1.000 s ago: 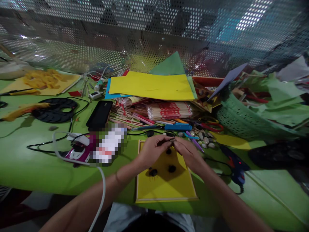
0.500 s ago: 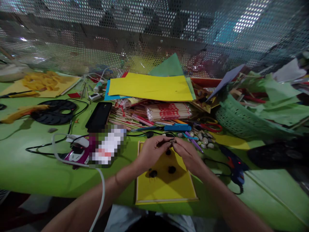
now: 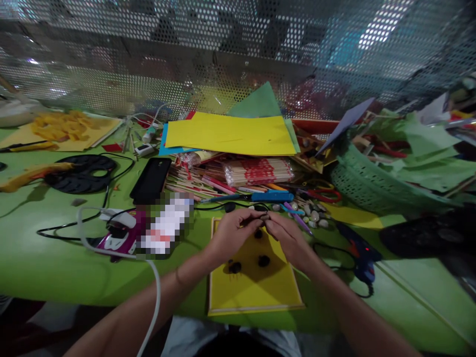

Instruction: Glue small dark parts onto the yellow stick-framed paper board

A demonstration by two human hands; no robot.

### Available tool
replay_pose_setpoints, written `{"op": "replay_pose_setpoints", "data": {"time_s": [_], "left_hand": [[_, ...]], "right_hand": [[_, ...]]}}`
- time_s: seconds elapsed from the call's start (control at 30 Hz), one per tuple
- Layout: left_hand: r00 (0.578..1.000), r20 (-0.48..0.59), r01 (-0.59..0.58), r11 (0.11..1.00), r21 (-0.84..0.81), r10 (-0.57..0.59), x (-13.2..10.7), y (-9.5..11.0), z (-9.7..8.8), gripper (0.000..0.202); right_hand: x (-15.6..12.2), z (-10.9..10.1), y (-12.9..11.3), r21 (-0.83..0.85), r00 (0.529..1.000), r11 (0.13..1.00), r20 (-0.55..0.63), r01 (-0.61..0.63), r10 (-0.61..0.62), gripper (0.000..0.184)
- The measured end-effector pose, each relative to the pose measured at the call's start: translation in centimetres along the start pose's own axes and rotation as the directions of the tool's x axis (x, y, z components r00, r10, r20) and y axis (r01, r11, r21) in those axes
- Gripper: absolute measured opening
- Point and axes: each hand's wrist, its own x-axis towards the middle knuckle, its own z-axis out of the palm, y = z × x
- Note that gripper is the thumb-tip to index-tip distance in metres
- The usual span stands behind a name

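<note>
My left hand [image 3: 233, 235] and my right hand [image 3: 289, 239] meet above the far edge of a yellow board [image 3: 256, 295] edged with thin wooden sticks. Between their fingertips is a small dark pebble [image 3: 264, 217], which both hands pinch; it is partly covered by the fingers. On the board lie dark round pebbles: one at the left [image 3: 235, 267], with short lines drawn below it, one near the middle [image 3: 264, 261], and one close under my fingers [image 3: 258, 234].
Loose pebbles [image 3: 315, 216] and a purple pen [image 3: 299, 218] lie beyond my right hand. A glue gun [image 3: 362, 263] rests to the right, near a green basket [image 3: 366, 181] of paper scraps. Left are a power strip [image 3: 121, 238], a phone [image 3: 167, 225] and a white cable [image 3: 158, 287].
The camera view has shifted very slightly. Both hands stay in nearly the same place over the board, fingertips still together around the pebble.
</note>
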Motion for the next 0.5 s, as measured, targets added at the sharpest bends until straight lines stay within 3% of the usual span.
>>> {"op": "replay_pose_setpoints", "data": {"time_s": [0.3, 0.5], "left_hand": [[0.997, 0.046, 0.075, 0.988, -0.135, -0.069, 0.16, 0.28, -0.25, 0.027], [0.999, 0.012, 0.037, 0.999, -0.023, -0.037, -0.10, 0.02, -0.11, 0.026]], "right_hand": [[-0.10, -0.27, -0.38, -0.018, 0.999, 1.000, 0.035, 0.002, -0.001, 0.029], [0.05, -0.56, -0.59, -0.293, 0.999, 0.955, 0.034, 0.035, -0.027, 0.028]]}}
